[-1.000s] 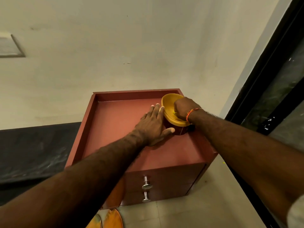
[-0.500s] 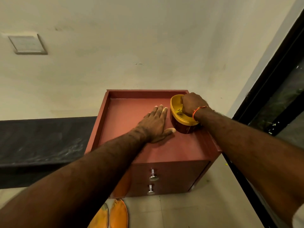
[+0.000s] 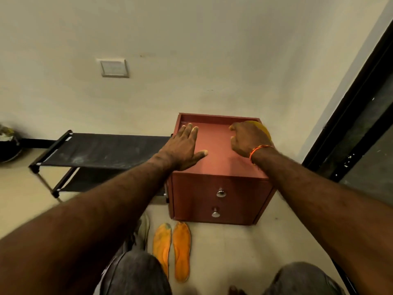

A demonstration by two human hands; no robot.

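Past orange insoles on the floor, the left hand lies flat, fingers straight, on a red cabinet. The right hand curls over a yellow bowl at the cabinet's back right corner, its grip hidden. Placing seems done, with only the release left.

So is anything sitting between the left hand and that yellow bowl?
Nothing visible. Only bare cabinet top lies between the left hand, flat on it, and the right hand, which hides most of the yellow bowl at the back right corner.

Cream wall with switch plate, black rack left.
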